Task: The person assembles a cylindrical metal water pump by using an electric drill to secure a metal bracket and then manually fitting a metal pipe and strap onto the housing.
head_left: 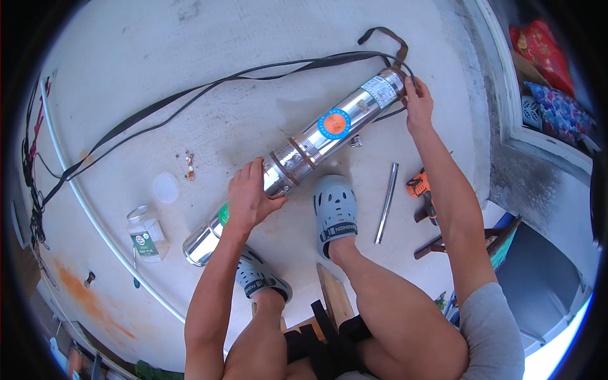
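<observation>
A long shiny steel submersible pump (pixel 316 142) lies slantwise on the concrete floor, its far end up to the right. Round orange-and-blue and white stickers mark its upper body, and a perforated band with two brownish rings circles its middle. My left hand (pixel 248 193) is wrapped over the tube below that band, thumb on the near side. At the far end, the fingers of my right hand (pixel 418 104) close on the pump's rim, beside a black cable (pixel 266 66). A brown strap (pixel 399 47) hangs off that end. My palms hide what lies beneath them.
To the left are a clear jar (pixel 147 237), a round translucent lid (pixel 166 188) and a white hose (pixel 76 183). On the right lie a metal rod (pixel 386 204) and an orange-and-black tool (pixel 418 183). My clogs (pixel 334 206) stand close to the pump.
</observation>
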A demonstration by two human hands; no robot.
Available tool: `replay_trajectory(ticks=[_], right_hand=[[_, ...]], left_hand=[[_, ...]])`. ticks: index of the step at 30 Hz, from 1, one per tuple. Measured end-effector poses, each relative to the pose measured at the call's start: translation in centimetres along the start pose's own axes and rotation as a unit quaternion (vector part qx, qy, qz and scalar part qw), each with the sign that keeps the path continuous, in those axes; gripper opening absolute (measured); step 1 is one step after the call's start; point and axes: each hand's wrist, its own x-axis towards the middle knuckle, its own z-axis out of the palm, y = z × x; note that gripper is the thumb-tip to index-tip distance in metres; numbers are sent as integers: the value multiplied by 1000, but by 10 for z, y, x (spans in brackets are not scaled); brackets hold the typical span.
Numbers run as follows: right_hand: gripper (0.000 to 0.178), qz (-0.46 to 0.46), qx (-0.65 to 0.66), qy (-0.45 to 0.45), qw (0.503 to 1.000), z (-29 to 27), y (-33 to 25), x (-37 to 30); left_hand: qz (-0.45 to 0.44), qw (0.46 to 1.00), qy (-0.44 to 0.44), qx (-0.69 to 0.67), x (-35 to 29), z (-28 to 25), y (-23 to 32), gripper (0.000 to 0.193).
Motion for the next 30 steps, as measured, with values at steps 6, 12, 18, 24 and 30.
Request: replay_trajectory(ticks=[6, 12, 18, 24, 30], right_hand=[[23, 83, 155, -39, 984, -36, 1, 8], [24, 138, 21, 68, 988, -34, 15, 38], [23, 68, -40, 55, 995, -29, -13, 18], [38, -191, -273, 1, 943, -16, -19, 9], [43, -200, -352, -157, 901, -33, -40, 27]], left_hand=[[-5, 1000, -17, -1, 6, -1, 14, 96], [-5, 1000, -15, 7, 7, -3, 12, 96], [-14, 1000, -20, 15, 4, -8, 11, 98], [-12, 1000, -11, 15, 3, -6, 9, 98], [-18, 1000, -17, 2, 5, -8, 14, 97]])
